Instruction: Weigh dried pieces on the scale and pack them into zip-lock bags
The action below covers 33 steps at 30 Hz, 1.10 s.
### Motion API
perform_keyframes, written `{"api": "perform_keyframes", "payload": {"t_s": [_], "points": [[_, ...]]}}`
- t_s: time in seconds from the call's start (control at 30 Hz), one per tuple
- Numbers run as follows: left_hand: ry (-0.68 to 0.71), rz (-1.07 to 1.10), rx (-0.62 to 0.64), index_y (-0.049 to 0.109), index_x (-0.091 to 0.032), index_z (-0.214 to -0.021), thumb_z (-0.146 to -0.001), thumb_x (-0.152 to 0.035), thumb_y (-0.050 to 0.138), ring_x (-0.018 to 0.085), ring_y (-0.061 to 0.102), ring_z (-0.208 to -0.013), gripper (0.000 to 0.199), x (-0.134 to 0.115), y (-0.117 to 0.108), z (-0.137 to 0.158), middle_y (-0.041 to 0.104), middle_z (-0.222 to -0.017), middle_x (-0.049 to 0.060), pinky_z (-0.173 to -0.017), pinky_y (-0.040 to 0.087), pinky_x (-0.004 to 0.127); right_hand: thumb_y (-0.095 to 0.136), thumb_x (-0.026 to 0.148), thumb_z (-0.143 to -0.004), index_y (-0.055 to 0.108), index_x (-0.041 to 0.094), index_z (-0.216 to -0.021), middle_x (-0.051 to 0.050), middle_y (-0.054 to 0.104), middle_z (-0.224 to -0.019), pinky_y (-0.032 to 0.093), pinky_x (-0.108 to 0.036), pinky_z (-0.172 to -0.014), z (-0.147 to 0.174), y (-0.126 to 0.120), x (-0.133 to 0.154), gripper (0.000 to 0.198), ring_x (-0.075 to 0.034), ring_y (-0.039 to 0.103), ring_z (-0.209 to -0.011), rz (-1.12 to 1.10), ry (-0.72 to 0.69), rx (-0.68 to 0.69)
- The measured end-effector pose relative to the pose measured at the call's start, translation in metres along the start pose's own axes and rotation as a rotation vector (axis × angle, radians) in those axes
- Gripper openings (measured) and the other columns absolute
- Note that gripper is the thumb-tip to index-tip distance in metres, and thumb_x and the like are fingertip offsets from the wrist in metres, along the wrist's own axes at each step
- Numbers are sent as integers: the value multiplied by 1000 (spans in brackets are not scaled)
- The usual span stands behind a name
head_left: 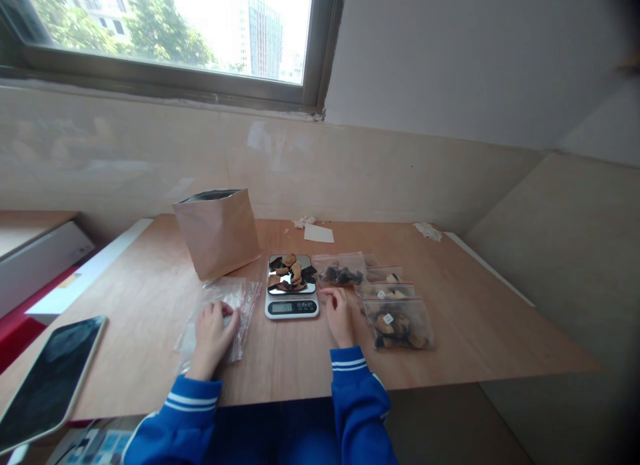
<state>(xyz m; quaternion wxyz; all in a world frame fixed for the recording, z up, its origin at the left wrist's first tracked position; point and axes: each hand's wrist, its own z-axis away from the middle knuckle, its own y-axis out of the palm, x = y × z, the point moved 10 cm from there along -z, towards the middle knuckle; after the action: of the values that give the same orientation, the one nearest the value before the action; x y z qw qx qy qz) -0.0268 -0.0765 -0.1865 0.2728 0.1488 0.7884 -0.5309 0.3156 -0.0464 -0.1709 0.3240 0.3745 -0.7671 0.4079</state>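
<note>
My left hand [215, 332] lies on a pile of clear zip bags [245, 318], its fingers bent and closed on the plastic. A small kitchen scale [293, 310] stands between my hands with its display lit, the digits too blurred to read. Dried mushroom pieces [296, 273], brown and black, sit loose on its mirrored plate. Just right of the scale, my right hand [339, 312] rests with fingers loosely bent and apart, holding nothing visible. Beside it, several filled zip bags [400, 325] of dark and tan dried pieces overlap in a row, some with small white labels.
An upright brown paper pouch [220, 235], open at the top, stands behind the clear bags. A tablet [50, 378] lies at the table's left edge. A white card [319, 234] and crumpled tissue [427, 231] are near the back wall.
</note>
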Motion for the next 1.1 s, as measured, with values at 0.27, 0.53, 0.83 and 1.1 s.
{"api": "perform_keyframes", "payload": {"t_s": [0.27, 0.53, 0.83, 1.1], "points": [[89, -199, 195, 54, -21, -73, -86, -47, 44, 25, 52, -82, 31, -15, 6, 12, 57, -85, 7, -80, 42, 40, 40, 19, -87, 63, 19, -97, -10, 64, -98, 47, -39, -87, -1, -2, 0, 26, -24, 59, -95, -21, -15, -34], [49, -389, 321, 56, -19, -82, -91, -38, 36, 29, 54, -92, 29, -29, 7, 19, 57, -94, 9, -78, 38, 41, 38, 21, -88, 63, 19, -96, -9, 62, -94, 49, -37, -81, 2, 4, 5, 26, -23, 60, -90, -49, -33, 7], [99, -429, 230, 56, -18, -89, -92, -32, 37, 27, 55, -89, 24, -33, 8, 30, 58, -93, 10, -75, 39, 37, 39, 19, -85, 63, 19, -91, -9, 64, -92, 49, -37, -82, 6, 1, 8, 25, -23, 60, -91, -32, -39, -6], [82, -199, 125, 48, -21, -76, -91, -29, 37, 22, 57, -77, 20, -29, -3, 34, 60, -77, 5, -72, 38, 34, 39, 20, -88, 64, 19, -93, -8, 63, -91, 48, -34, -76, 8, 0, 21, 25, -22, 60, -88, -27, -86, 0]]}}
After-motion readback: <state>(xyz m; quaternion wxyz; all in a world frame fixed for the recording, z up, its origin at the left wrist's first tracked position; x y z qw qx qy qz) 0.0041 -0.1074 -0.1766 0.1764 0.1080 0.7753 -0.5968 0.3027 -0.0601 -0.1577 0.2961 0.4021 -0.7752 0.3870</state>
